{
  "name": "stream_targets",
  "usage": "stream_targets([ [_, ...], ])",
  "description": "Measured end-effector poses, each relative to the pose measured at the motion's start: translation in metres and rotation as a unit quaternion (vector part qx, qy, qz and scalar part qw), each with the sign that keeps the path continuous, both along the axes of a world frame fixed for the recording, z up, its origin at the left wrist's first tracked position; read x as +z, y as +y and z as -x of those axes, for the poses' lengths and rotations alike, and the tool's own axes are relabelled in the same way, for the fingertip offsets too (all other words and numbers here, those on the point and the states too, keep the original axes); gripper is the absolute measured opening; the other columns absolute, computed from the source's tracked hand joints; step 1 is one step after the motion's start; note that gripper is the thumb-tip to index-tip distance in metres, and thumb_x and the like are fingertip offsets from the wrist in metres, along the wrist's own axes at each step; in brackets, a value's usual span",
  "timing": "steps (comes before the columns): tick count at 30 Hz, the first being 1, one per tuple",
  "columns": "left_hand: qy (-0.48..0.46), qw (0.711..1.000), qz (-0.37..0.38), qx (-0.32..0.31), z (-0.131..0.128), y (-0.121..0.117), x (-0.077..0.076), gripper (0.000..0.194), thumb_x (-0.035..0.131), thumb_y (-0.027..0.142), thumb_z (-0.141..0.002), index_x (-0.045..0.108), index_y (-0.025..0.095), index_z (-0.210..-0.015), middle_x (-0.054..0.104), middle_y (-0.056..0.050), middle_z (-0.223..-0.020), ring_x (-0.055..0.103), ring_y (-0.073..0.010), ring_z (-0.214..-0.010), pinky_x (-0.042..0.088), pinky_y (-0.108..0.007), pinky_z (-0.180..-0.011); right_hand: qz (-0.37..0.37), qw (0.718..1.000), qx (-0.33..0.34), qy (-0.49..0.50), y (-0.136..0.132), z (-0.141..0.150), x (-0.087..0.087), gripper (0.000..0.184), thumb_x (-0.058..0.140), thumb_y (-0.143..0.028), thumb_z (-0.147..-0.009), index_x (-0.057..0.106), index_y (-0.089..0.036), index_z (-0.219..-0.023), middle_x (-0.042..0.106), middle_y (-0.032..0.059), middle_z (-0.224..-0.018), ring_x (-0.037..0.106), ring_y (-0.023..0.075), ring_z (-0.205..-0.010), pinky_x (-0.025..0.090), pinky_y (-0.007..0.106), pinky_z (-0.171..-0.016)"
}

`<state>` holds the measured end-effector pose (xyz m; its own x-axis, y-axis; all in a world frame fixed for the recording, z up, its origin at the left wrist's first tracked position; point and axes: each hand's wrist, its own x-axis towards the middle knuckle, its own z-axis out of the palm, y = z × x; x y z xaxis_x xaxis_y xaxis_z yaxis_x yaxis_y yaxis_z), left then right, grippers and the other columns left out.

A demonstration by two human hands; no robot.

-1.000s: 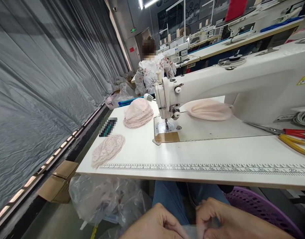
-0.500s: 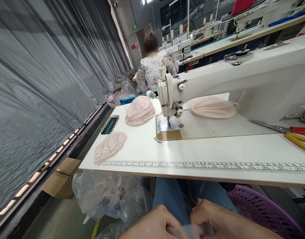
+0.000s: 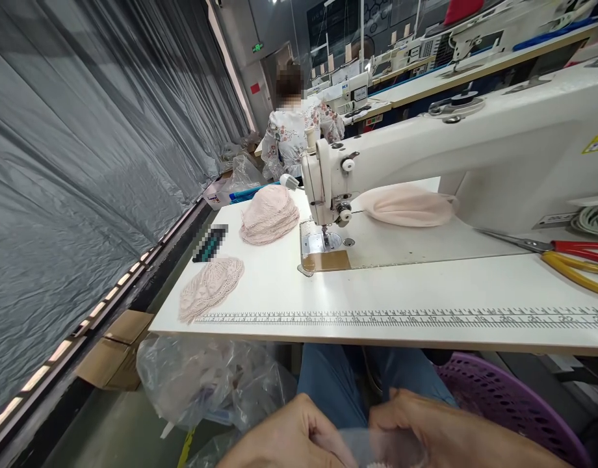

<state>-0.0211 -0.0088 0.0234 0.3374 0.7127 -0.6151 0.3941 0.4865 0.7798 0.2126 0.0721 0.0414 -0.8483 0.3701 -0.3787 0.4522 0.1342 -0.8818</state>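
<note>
At the bottom edge, above the lap, my left hand (image 3: 292,434) is closed with its fingers curled inward. My right hand (image 3: 416,416) is closed too, facing it. Between them stretches a sheer whitish piece of material (image 3: 364,443), gripped from both sides; its lower part is cut off by the frame. Beyond the table edge stands a white sewing machine (image 3: 323,182), its needle over the metal plate. Pale pink lace pieces (image 3: 212,288) lie at the table's left corner, and a stack of pink fabric cups (image 3: 270,214) sits behind them.
Smooth pink fabric (image 3: 409,207) lies under the machine arm. Scissors (image 3: 547,246) with red and yellow handles rest at right. A ruler strip (image 3: 401,318) runs along the front of the white table. Below are a plastic bag (image 3: 206,377) and a purple basket (image 3: 513,403). A person sits ahead.
The view has shifted slightly, so the table and machine appear a little further left. More of the sheer material shows between my hands, which remain closed on it.
</note>
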Motion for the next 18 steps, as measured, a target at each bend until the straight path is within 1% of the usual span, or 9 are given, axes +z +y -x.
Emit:
stream_targets([
  [1,0.002,1.000,0.001,0.003,0.000,0.000,0.002,0.041,0.083,0.048,-0.063,0.079,0.014,-0.084,0.076,-0.007,-0.081,0.070,-0.0226,-0.079,0.047,-0.021,-0.060,-0.017,1.000,-0.009,-0.010,-0.002,0.001,0.003,0.018,0.073,-0.023,-0.063,0.071,-0.018,-0.080,0.061,0.0002,-0.076,0.058,0.0205,-0.077,0.041,0.026,-0.062],
  [3,0.005,1.000,0.000,0.006,0.002,0.000,0.007,0.040,0.082,0.049,-0.064,0.079,0.015,-0.085,0.076,-0.006,-0.082,0.070,-0.0226,-0.079,0.047,-0.022,-0.061,-0.036,0.999,-0.022,-0.025,-0.005,0.003,0.005,0.015,0.069,-0.016,-0.063,0.067,-0.020,-0.078,0.061,-0.0007,-0.077,0.058,0.0211,-0.079,0.043,0.028,-0.066],
  [7,-0.009,1.000,-0.003,-0.005,0.007,-0.001,0.017,0.034,0.079,0.049,-0.069,0.080,0.020,-0.088,0.076,-0.003,-0.084,0.069,-0.0206,-0.077,0.048,-0.022,-0.063,-0.030,0.999,-0.034,-0.009,-0.005,0.003,-0.003,0.014,0.068,-0.010,-0.060,0.066,-0.020,-0.070,0.061,-0.0019,-0.075,0.058,0.0210,-0.084,0.043,0.029,-0.075],
  [8,-0.015,1.000,-0.002,-0.008,0.008,-0.001,0.018,0.033,0.079,0.047,-0.070,0.080,0.020,-0.088,0.076,-0.002,-0.083,0.068,-0.0192,-0.076,0.047,-0.021,-0.063,-0.026,0.999,-0.036,0.000,-0.005,0.004,-0.007,0.013,0.069,-0.010,-0.059,0.067,-0.020,-0.067,0.061,-0.0018,-0.075,0.058,0.0204,-0.083,0.042,0.029,-0.074],
  [10,-0.021,1.000,-0.002,-0.010,0.007,-0.001,0.019,0.028,0.079,0.042,-0.070,0.080,0.020,-0.086,0.075,0.000,-0.078,0.065,-0.0155,-0.069,0.044,-0.019,-0.060,-0.006,0.999,-0.032,0.012,-0.004,0.007,-0.012,0.010,0.069,-0.009,-0.057,0.067,-0.018,-0.061,0.060,-0.0025,-0.071,0.057,0.0174,-0.074,0.040,0.025,-0.064],
  [13,-0.018,1.000,-0.001,-0.024,0.002,-0.002,0.018,0.020,0.077,0.032,-0.071,0.080,0.018,-0.084,0.068,0.005,-0.064,0.057,-0.0108,-0.060,0.038,-0.018,-0.054,0.026,0.999,-0.031,0.017,-0.004,0.014,-0.013,0.010,0.065,-0.004,-0.054,0.066,-0.014,-0.057,0.052,-0.0056,-0.062,0.051,0.0114,-0.061,0.031,0.020,-0.051],
  [14,-0.011,1.000,-0.002,-0.026,-0.001,-0.001,0.018,0.020,0.077,0.031,-0.071,0.080,0.018,-0.085,0.066,0.006,-0.063,0.057,-0.0107,-0.060,0.037,-0.018,-0.054,0.031,0.999,-0.036,0.017,-0.004,0.016,-0.013,0.011,0.064,-0.003,-0.053,0.066,-0.014,-0.058,0.049,-0.0063,-0.062,0.049,0.0101,-0.061,0.029,0.019,-0.051],
  [16,0.015,1.000,-0.007,-0.020,-0.008,0.000,0.016,0.025,0.079,0.037,-0.068,0.080,0.019,-0.086,0.066,0.005,-0.068,0.059,-0.0138,-0.068,0.040,-0.018,-0.058,0.035,0.998,-0.046,0.019,-0.003,0.017,-0.013,0.009,0.065,-0.005,-0.053,0.067,-0.012,-0.059,0.045,-0.0065,-0.063,0.046,0.0093,-0.062,0.027,0.018,-0.051],
  [18,0.035,0.999,-0.010,-0.013,-0.011,0.002,0.012,0.033,0.081,0.047,-0.064,0.080,0.021,-0.085,0.070,0.003,-0.078,0.062,-0.0188,-0.081,0.044,-0.020,-0.066,0.050,0.998,-0.035,0.023,0.001,0.012,-0.013,0.005,0.069,-0.014,-0.057,0.071,-0.013,-0.062,0.046,-0.0061,-0.058,0.046,0.0095,-0.059,0.027,0.019,-0.050],
])
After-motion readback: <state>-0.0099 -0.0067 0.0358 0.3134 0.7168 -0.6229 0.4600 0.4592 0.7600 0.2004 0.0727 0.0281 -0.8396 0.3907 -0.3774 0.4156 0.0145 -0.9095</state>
